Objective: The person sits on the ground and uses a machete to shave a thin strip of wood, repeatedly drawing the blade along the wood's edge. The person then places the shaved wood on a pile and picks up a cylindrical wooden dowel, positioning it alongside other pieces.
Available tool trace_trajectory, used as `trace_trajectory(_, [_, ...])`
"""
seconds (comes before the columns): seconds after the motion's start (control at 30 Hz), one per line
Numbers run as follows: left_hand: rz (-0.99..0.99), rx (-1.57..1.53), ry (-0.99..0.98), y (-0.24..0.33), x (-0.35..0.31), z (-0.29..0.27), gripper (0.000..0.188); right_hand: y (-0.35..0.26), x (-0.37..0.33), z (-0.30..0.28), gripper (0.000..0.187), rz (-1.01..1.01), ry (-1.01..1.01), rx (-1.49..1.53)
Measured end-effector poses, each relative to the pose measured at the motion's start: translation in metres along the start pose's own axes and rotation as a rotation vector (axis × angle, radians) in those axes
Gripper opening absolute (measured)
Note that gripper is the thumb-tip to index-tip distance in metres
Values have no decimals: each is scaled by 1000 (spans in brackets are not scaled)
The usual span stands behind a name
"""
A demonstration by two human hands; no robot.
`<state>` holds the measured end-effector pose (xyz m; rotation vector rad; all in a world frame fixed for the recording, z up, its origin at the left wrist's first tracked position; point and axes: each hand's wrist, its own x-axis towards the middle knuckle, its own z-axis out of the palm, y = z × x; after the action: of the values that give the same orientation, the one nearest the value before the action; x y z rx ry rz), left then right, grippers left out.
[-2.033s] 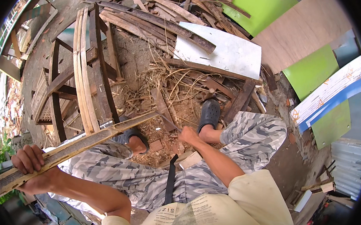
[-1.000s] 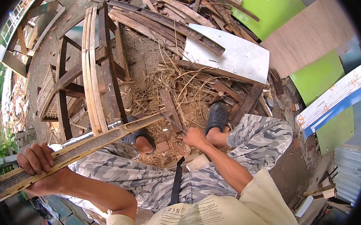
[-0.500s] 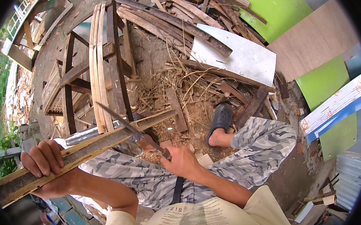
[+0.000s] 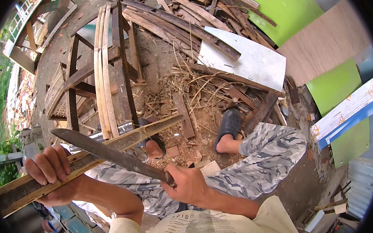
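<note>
My left hand [image 4: 55, 174] is wrapped round a long piece of split bamboo [image 4: 122, 143], its hollow grey-brown side up and its edges pale yellow. The bamboo slants across my left thigh, from the lower left up to its far end near my left foot. In my right hand [image 4: 187, 185] is the handle of a machete [image 4: 114, 156]. Its dark broad blade points left and crosses over the bamboo, with the tip just above my left knuckles. Whether the blade touches the bamboo, I cannot tell.
A dark wooden frame [image 4: 122, 75] with pale battens [image 4: 101, 54] leaning on it stands ahead on the left. Scrap timber [image 4: 188, 30] is heaped at the back, beside a white board [image 4: 246, 60]. Wood chips and thin strips litter the ground between my feet. Green sheets [image 4: 335, 88] lie right.
The machete has swung toward me and to the left; its blade now lies broadside over the bamboo near my left hand. My right hand has shifted slightly toward me. The left keeps its grip.
</note>
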<state>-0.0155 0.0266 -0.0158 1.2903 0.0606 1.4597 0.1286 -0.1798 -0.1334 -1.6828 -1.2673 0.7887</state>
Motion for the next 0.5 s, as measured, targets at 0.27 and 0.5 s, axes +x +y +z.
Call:
trace_trajectory(0.27, [45, 26, -72, 0, -2, -6, 42, 3, -1, -14, 24, 156, -124, -15])
trace_trajectory(0.5, [49, 21, -46, -3, -3, -6, 43, 5, 11, 0, 24, 167, -121, -35])
